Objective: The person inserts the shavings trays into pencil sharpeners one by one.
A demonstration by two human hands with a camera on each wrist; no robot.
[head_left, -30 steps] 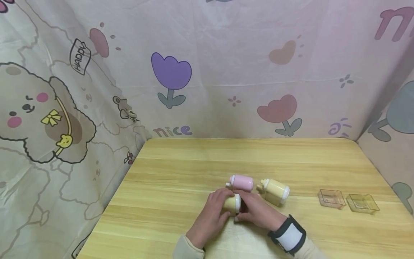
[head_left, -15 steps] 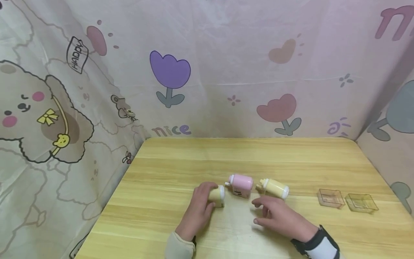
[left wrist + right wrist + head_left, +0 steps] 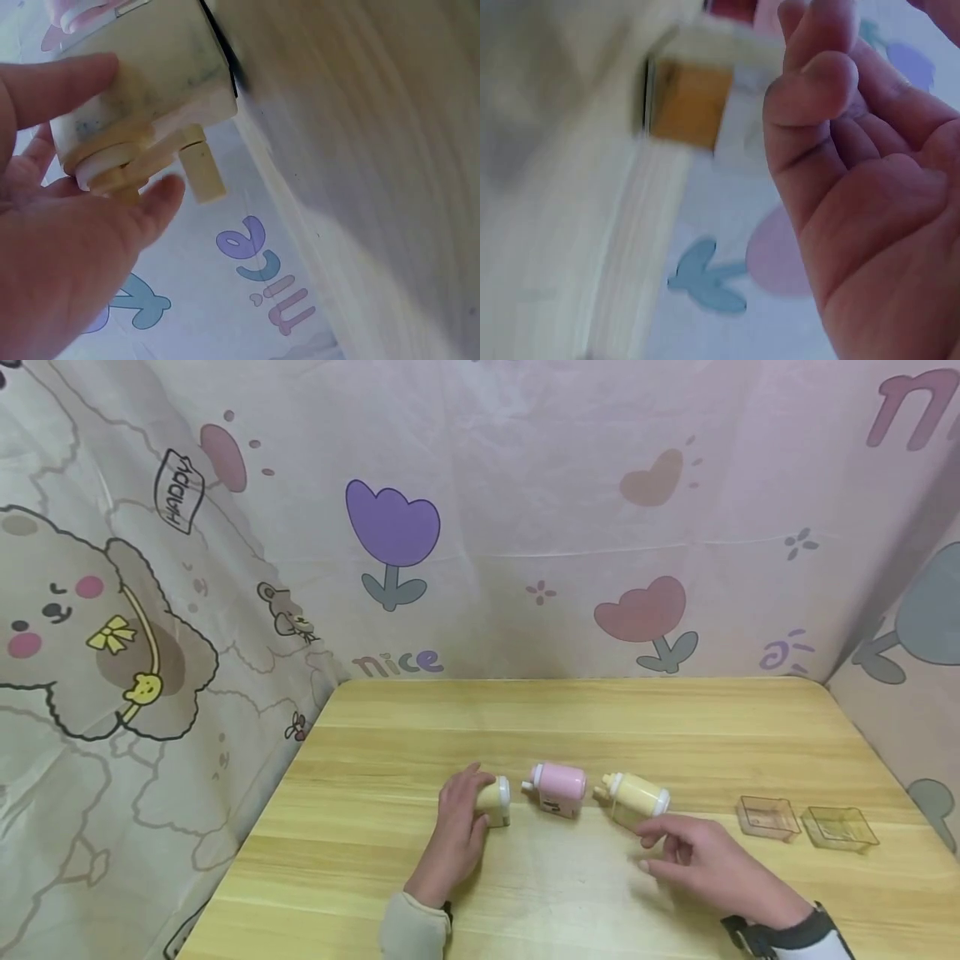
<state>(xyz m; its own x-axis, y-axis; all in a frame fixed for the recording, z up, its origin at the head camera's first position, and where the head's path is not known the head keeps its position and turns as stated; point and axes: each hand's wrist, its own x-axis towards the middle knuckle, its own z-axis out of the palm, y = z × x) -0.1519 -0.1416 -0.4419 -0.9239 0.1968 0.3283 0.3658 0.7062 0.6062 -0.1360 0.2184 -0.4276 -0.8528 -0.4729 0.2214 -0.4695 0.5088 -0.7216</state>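
Note:
My left hand (image 3: pixel 459 822) grips a pale yellow hand-crank pencil sharpener (image 3: pixel 493 802) on the table, around its crank end. In the left wrist view the fingers lie along the sharpener (image 3: pixel 161 82), with the thumb near its crank handle (image 3: pixel 201 171). To its right stands a pink pencil sharpener (image 3: pixel 561 782), and beyond that another yellow one (image 3: pixel 637 795). My right hand (image 3: pixel 701 860) hovers just in front of this second yellow sharpener, fingers loosely bent and holding nothing. In the right wrist view its palm (image 3: pixel 877 210) shows bare beside a blurred sharpener.
Two see-through shavings drawers, one pinkish (image 3: pixel 768 820) and one yellow (image 3: pixel 840 829), sit at the right of the wooden table (image 3: pixel 450 727). Printed cloth (image 3: pixel 510 527) hangs behind and at both sides of the table.
Both hands were together at the yellow sharpener; the right hand has let go and moved right. My left hand has carried the sharpener left and slightly back, beside the pink one.

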